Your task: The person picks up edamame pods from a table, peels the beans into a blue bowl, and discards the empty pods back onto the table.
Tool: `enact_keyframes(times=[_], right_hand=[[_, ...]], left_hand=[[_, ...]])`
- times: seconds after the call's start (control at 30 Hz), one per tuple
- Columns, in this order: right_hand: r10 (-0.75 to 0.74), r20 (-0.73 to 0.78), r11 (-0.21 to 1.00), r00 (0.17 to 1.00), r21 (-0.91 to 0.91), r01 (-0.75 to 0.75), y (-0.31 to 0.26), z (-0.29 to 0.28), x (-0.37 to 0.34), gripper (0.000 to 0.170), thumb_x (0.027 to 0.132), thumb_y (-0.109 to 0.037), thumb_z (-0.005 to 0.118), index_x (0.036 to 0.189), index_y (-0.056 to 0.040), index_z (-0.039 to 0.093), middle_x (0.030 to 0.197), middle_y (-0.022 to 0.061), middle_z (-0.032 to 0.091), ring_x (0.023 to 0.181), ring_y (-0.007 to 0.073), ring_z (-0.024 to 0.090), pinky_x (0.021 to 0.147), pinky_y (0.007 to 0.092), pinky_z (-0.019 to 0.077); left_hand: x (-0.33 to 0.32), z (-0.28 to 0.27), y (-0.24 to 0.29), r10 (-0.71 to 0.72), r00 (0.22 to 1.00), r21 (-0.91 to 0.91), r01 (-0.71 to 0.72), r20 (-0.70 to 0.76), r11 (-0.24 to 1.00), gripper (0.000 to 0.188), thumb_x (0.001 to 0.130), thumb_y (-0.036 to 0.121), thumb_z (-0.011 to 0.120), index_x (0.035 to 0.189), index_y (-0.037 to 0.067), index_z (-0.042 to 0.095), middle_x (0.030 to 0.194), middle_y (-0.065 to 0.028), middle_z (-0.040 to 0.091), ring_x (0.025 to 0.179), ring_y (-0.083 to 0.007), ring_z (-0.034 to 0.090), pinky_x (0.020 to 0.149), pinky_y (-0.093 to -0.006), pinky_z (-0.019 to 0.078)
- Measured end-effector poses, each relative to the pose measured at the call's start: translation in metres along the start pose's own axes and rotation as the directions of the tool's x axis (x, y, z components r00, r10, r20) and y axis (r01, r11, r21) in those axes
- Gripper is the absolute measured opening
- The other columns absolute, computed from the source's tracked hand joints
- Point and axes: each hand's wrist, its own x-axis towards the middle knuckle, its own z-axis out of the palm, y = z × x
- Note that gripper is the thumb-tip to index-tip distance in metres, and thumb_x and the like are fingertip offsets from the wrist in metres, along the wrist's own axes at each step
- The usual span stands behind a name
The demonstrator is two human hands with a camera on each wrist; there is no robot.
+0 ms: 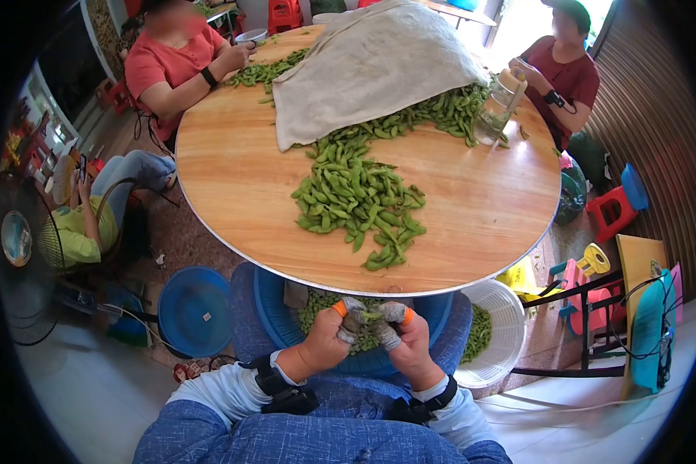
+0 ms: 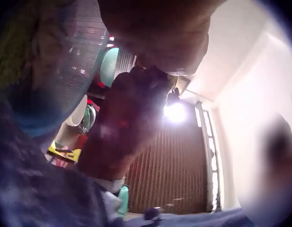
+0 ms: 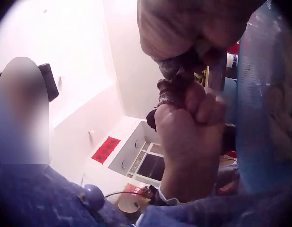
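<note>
My left hand [image 1: 325, 338] and right hand [image 1: 411, 349] meet over a blue basin [image 1: 269, 305] on my lap. Grey coverings with orange bands wrap some fingertips. Between them the fingers pinch a green soybean pod [image 1: 373, 315], mostly hidden by the fingers. Shelled green beans [image 1: 317, 303] lie in the basin beneath. In the right wrist view, the left hand [image 3: 186, 130] has its fingers curled in against the right hand [image 3: 193, 28]. The left wrist view is dark, and both hands close together there hide the pod.
A round wooden table [image 1: 240, 170] bears a pile of soybean pods [image 1: 352, 193], partly under a grey cloth [image 1: 379, 62]. A clear jug [image 1: 496, 112] stands right. A white basket [image 1: 506, 332] with pods and a blue tub [image 1: 193, 309] flank me. Two people sit across; another sits left.
</note>
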Motion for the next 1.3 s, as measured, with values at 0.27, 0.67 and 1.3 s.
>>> enact_keyframes(times=[0.27, 0.67, 1.3], right_hand=[[0.247, 0.017, 0.960, 0.969, 0.132, -0.247, -0.001, -0.008, 0.003, 0.015, 0.081, -0.004, 0.051, 0.094, 0.0016, 0.054, 0.087, 0.0027, 0.058, 0.078, 0.0095, 0.053, 0.071, 0.0232, 0.0437], [0.023, 0.049, 0.853, 0.999, -0.523, 0.006, 0.026, -0.003, 0.003, 0.019, 0.069, -0.001, 0.054, 0.088, -0.0005, 0.057, 0.077, 0.0153, 0.058, 0.069, 0.0279, 0.057, 0.065, 0.0305, 0.0443], [0.289, -0.734, 0.957, 0.615, 0.245, -0.157, 0.023, -0.131, -0.082, 0.010, 0.078, -0.008, 0.055, 0.087, -0.0046, 0.055, 0.066, 0.0019, 0.053, 0.058, 0.0108, 0.050, 0.046, 0.0225, 0.0390]], left_hand=[[0.005, -0.013, 0.000, -0.405, 0.859, 0.075, 0.403, 0.313, 0.912, 0.026, 0.080, 0.011, 0.055, 0.103, 0.000, 0.051, 0.091, -0.0033, 0.057, 0.080, -0.0077, 0.051, 0.072, -0.0224, 0.0423], [-0.017, -0.007, -0.048, -0.469, 0.879, 0.032, 0.468, 0.086, 0.883, 0.022, 0.074, 0.007, 0.046, 0.092, -0.002, 0.055, 0.069, -0.0123, 0.057, 0.068, -0.0127, 0.053, 0.060, -0.0269, 0.0426], [0.146, -0.026, 0.013, -0.034, 0.920, 0.764, -0.302, 0.389, 0.570, 0.028, 0.060, 0.000, 0.057, 0.088, 0.003, 0.058, 0.085, -0.0153, 0.056, 0.081, -0.0319, 0.053, 0.071, -0.0352, 0.0439]])
